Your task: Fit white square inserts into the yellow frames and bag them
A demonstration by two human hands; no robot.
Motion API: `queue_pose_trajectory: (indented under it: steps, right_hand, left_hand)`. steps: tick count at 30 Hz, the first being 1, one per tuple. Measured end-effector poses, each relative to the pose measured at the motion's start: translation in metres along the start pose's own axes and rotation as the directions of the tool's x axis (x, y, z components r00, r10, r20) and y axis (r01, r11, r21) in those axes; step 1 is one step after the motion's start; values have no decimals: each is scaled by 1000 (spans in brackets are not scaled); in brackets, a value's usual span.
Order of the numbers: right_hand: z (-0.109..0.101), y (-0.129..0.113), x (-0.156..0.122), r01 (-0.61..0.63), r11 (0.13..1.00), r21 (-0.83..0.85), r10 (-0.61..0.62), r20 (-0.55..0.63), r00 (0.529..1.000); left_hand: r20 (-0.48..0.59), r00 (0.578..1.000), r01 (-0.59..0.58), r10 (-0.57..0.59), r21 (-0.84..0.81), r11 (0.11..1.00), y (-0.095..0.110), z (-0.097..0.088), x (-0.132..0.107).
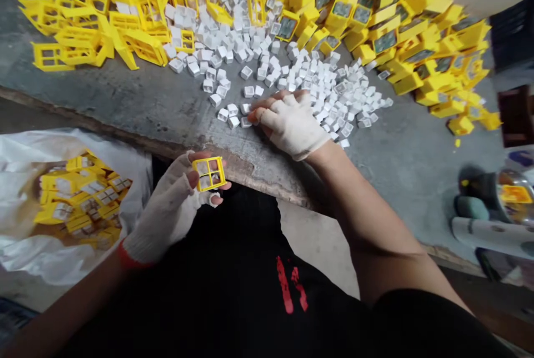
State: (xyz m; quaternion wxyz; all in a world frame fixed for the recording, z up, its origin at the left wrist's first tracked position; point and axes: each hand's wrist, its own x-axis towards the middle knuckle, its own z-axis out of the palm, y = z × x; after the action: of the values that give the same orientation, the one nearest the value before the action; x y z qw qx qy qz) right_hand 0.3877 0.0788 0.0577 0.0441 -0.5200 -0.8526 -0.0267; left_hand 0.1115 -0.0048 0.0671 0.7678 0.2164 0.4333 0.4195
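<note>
My left hand (175, 208), in a white fingerless glove, grips a small yellow plastic frame (209, 173) with square windows, held just below the table's front edge. My right hand (290, 122), also gloved, rests on the grey table (137, 102) with its fingers curled over the near edge of a spread of small white cubes (292, 69). Its fingertips touch a few cubes (233, 116); whether any is pinched is hidden.
Empty yellow frames (95, 24) are heaped at the table's far left. Yellow pieces with dark inserts (400, 41) pile at the far right. A white plastic bag (62, 208) holding filled yellow frames lies at my left. A printed bag (496, 208) lies at right.
</note>
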Motion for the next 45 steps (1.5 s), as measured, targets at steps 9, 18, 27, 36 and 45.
queue_pose_trajectory:
  steps: [9, 18, 27, 36, 45]
  right_hand:
    - [7, 6, 1, -81, 997, -5, 81, 31, 996]
    - [0, -16, -26, -165, 924, 346, 183, -21, 983]
    - [13, -24, -49, -238, 781, 578, 339, -72, 938]
    - [8, -25, -53, -270, 851, 450, 377, -166, 911]
    - [6, -45, -32, -159, 928, 336, 189, -59, 980]
  left_hand:
    - [78, 995, -54, 58, -51, 997, -10, -4, -2]
    - [71, 996, -50, 50, -5, 999, -16, 1, 1]
    - [22, 996, -84, 84, 27, 996, -20, -3, -1]
    - [9, 993, -120, 120, 11, 993, -16, -8, -3]
    - [-14, 992, -123, 122, -50, 991, -23, -8, 0]
